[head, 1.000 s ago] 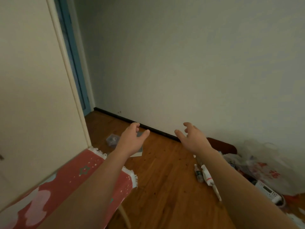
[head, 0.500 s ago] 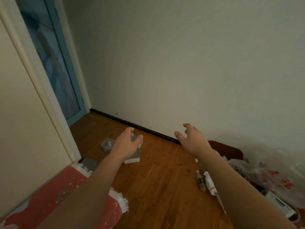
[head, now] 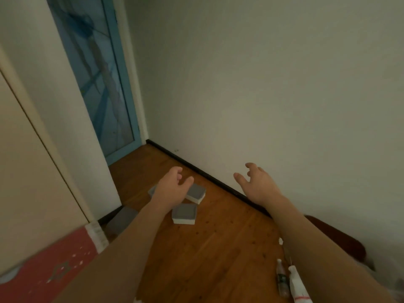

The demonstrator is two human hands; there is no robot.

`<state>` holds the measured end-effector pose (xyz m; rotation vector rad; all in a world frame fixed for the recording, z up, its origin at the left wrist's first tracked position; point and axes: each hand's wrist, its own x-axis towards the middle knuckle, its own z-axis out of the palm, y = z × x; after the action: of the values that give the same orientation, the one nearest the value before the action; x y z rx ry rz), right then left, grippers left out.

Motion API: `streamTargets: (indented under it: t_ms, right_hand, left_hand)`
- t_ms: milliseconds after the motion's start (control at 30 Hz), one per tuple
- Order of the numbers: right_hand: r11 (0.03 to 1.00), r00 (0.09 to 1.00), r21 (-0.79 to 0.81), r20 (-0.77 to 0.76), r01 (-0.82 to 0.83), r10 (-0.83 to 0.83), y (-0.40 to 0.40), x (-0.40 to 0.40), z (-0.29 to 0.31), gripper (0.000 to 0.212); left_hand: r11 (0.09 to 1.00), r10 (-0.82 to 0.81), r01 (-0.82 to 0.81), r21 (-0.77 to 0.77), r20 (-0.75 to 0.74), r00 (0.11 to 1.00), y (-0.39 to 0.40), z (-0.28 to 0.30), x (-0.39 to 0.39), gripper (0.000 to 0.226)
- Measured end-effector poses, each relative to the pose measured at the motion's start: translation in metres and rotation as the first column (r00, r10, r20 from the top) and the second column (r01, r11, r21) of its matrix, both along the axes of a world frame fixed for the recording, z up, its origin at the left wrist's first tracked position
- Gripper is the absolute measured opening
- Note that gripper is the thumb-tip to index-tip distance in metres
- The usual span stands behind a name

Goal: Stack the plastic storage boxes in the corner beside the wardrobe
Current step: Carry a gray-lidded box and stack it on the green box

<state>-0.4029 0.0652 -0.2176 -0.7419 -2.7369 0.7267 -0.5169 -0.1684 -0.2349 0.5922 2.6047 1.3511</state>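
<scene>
boxes [head: 184,214] beneath left hand [head: 171,190]

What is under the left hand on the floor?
Under the left hand lie grey-lidded boxes on the wooden floor. The hand covers part of two; what they hold cannot be seen.

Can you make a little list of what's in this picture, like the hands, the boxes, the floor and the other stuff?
left hand: open, fingers relaxed, held over the boxes, holding nothing
right hand: open, fingers spread, held in the air near the wall
grey-lidded boxes: one by the left thumb, one nearer, one beside the wardrobe, one mostly hidden behind the hand
stacked: not yet, they lie apart on the floor
floor: brown wood
wardrobe: cream, on the left
small bottles: lying on the floor, lower right
</scene>
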Motion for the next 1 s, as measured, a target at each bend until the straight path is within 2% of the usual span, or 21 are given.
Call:
streamTargets:
  t_ms: [433, 700, 1000]
  right_hand:
    - [0.968, 0.967, 0.014, 0.04, -0.252, 0.251, 0.004, -0.146, -0.022, 0.072]
    - [0.937, 0.936, 0.026, 0.074, -0.348, 0.345, 0.003, -0.289, -0.018, 0.074]
    - [0.862, 0.86, -0.06, 0.068, -0.503, 0.506, -0.04, -0.398, -0.03, 0.073]
  left_hand:
    - [0.973, 0.228, -0.228, 0.035, 0.006, 0.974, -0.005, -0.025, -0.107, 0.062]
    - [0.94, 0.309, -0.317, 0.126, 0.082, 0.947, -0.015, -0.03, -0.22, 0.068]
    - [0.899, 0.425, -0.436, 0.051, 0.146, 0.894, -0.051, -0.042, -0.302, 0.073]
